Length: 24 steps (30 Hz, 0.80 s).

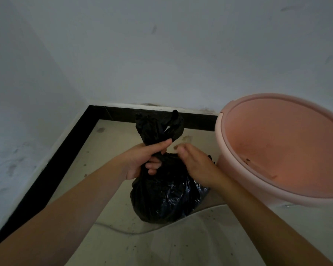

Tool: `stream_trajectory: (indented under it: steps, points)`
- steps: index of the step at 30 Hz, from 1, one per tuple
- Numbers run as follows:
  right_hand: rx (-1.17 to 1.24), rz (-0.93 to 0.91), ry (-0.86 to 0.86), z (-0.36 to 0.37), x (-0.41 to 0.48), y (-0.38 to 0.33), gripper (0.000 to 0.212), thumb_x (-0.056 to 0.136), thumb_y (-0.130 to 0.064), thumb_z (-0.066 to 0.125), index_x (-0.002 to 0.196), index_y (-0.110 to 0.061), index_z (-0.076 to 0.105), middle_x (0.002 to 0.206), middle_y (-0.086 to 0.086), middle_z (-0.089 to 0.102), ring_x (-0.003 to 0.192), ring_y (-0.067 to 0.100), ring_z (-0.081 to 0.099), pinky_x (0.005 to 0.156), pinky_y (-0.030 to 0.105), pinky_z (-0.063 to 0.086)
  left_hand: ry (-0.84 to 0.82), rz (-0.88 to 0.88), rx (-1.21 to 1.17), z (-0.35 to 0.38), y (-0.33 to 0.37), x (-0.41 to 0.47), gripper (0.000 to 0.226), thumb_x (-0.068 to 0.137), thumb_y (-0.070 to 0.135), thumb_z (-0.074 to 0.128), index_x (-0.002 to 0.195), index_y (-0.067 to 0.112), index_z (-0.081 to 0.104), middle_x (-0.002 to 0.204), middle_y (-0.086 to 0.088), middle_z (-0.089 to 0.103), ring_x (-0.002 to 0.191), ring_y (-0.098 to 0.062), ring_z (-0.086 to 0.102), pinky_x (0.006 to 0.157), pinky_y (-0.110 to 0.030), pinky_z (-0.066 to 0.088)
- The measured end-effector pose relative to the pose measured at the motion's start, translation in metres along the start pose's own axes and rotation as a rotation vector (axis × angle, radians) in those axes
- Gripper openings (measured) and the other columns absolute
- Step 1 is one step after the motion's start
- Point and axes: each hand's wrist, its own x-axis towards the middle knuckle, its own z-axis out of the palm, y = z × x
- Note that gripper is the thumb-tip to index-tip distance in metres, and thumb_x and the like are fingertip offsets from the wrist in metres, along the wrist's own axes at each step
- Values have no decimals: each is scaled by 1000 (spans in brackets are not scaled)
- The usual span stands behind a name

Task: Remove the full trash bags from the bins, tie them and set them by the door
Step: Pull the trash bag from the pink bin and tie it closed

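A full black trash bag [165, 196] sits on the pale floor in a room corner. Its gathered neck stands up, with loose bunched plastic above my fist. My left hand [144, 160] grips that neck, fingers and thumb curled round it. My right hand [196, 166] hovers just right of the neck, fingers straight and together, holding nothing; whether it touches the bag I cannot tell. A pink bin [238, 169] stands to the right, with no bag inside and some dirt specks at its bottom.
White walls [161, 54] meet in the corner behind the bag, with a black skirting board [69, 150] along the floor. A thin cable [113, 229] lies on the floor in front of the bag. The floor [108, 150] is stained and speckled.
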Motion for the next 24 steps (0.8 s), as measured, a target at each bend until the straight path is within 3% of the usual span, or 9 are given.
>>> stream_trajectory:
  steps: [2,4,6,8,12,14,16,20,24]
  points:
    - [335,150,38,-2,5,-15,83,74,-91,21,122,-34,56,102,-14,59,102,8,58,98,36,44,18,-6,23,1,0,-1,40,89,47,68,69,19,47,52,4,22,43,-11,25,47,-24,29]
    - [485,157,95,-7,14,-31,63,82,-84,34,116,-35,57,103,-16,61,98,1,58,90,28,45,20,-16,43,1,-1,-2,38,91,47,66,72,18,50,53,2,24,45,-13,29,50,-26,34]
    - [540,91,156,-11,24,-42,34,94,-53,56,117,-29,64,101,-17,66,88,-8,59,77,17,43,8,-22,58,-2,-4,-4,35,92,48,64,79,15,57,53,0,34,47,-15,35,52,-26,36]
    - [561,77,258,-9,33,-43,18,97,-28,62,112,-20,70,94,-10,69,78,-5,60,70,17,41,-5,4,-8,-5,-7,-6,38,93,48,60,94,11,68,56,-2,47,47,-14,41,50,-23,38]
    - [688,212,351,4,27,-34,14,98,-24,58,107,-19,67,99,0,73,89,16,69,77,30,54,48,109,-227,-23,-10,-2,48,99,42,52,126,5,66,90,-10,76,46,-9,49,47,-17,39]
    - [751,228,346,9,18,-32,12,98,-19,56,98,-16,68,90,2,73,79,17,67,70,29,52,76,131,-305,-29,-12,1,43,101,38,53,128,7,64,111,-16,74,49,-9,49,49,-16,43]
    - [779,216,363,12,14,-29,14,96,-14,54,88,-14,66,84,5,71,76,21,64,67,32,49,113,170,-390,-30,-15,4,36,101,30,55,126,6,64,114,-19,72,53,-9,51,47,-16,45]
    - [826,277,196,17,8,-21,21,92,-6,45,97,-6,65,80,11,72,73,25,67,57,29,48,158,278,-463,-32,-8,5,18,98,12,58,113,5,65,103,-15,71,58,-7,55,47,-15,45]
    - [591,447,-80,20,-1,-10,21,91,-10,45,100,-1,62,74,12,71,71,22,68,56,25,48,75,279,-499,-35,-10,2,16,93,4,60,109,5,64,97,-12,69,63,-9,57,54,-18,50]
